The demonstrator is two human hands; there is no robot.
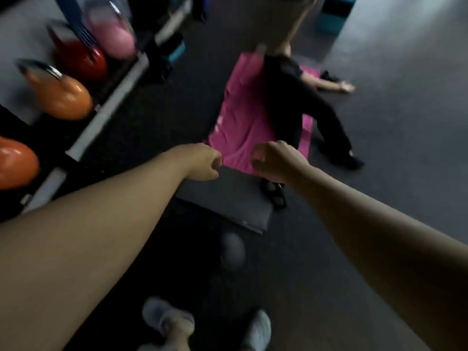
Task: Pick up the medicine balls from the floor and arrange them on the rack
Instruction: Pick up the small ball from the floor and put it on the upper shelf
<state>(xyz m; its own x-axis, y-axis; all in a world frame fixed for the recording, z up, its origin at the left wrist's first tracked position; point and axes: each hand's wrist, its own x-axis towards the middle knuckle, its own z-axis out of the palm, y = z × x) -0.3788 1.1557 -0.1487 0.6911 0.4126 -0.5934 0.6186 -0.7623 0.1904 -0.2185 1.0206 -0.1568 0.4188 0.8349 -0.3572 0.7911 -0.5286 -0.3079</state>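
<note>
A dark grey medicine ball (232, 250) lies on the black floor just ahead of my feet, blurred. My left hand (205, 162) and my right hand (274, 160) are both stretched out in front of me above it, fingers curled into loose fists, holding nothing. The rack (111, 97) runs along the left with a pale front rail. On it sit an orange ball (15, 162), another orange ball (63, 98), a red ball (83, 60) and a pink ball (114, 38).
A person in black lies on a pink mat (240, 117) on the floor ahead. A grey pad (228, 198) lies beneath my hands, with a small dark object (274, 192) at its edge. Teal blocks (334, 13) stand at the far back. My shoes (167, 317) show at the bottom.
</note>
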